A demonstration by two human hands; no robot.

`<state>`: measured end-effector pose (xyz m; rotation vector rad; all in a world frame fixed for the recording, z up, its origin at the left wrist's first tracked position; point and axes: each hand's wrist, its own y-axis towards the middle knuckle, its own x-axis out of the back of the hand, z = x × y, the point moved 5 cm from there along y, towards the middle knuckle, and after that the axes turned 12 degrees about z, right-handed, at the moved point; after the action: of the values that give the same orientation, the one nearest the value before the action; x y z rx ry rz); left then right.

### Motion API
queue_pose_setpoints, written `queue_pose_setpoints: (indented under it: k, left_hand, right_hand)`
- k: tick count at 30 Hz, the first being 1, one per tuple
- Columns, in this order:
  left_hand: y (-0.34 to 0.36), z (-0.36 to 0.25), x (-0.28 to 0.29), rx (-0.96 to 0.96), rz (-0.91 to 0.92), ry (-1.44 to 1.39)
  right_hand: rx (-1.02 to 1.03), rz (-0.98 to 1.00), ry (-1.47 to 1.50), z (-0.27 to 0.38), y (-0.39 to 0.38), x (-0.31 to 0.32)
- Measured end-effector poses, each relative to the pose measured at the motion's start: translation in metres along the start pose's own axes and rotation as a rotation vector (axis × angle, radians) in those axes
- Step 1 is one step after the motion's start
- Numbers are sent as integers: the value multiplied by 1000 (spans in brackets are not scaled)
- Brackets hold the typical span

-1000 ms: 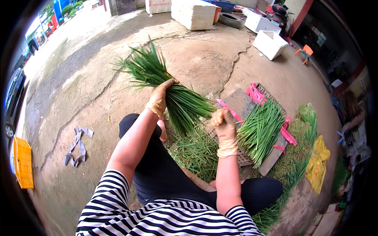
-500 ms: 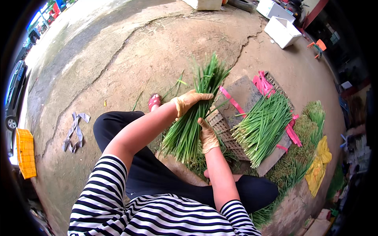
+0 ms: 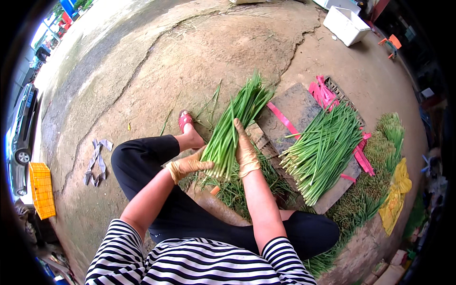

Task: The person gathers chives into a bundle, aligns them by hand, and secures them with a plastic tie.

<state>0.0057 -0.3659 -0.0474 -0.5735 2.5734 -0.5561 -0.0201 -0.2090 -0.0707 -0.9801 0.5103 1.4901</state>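
Observation:
I hold a loose bunch of long green chives slanted above my lap, its pale cut ends toward me. My left hand, in a cream glove, is closed around the cut ends from the left. Gloved as well, my right hand grips the bunch's right side higher up, fingers pointing away from me. To the right, a second, bigger bunch of chives lies across a flat grey board. A pink strap runs under that bunch, and its other end shows at the right.
More pink straps sit at the board's far end. Loose chives are heaped on the right, beside a yellow bag. Grey cloth strips and a yellow crate are at left. A white foam box stands far right.
My left hand has slid from the upper part of the bunch down to its cut ends. The right hand has shifted slightly up and away from me.

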Motion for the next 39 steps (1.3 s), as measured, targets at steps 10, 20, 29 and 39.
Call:
queue_pose_setpoints:
  k: [10, 20, 29, 39]
  left_hand:
    - [30, 14, -37, 8, -56, -276]
    - [28, 18, -29, -170, 33, -356]
    - [13, 11, -45, -305, 114, -371]
    - [6, -9, -38, -397, -45, -86]
  right_hand:
    - [328, -263, -221, -9, 7, 6]
    - [265, -193, -26, 0, -23, -29]
    - [370, -152, -288, 8, -42, -42]
    - [782, -94, -915, 119, -66, -113]
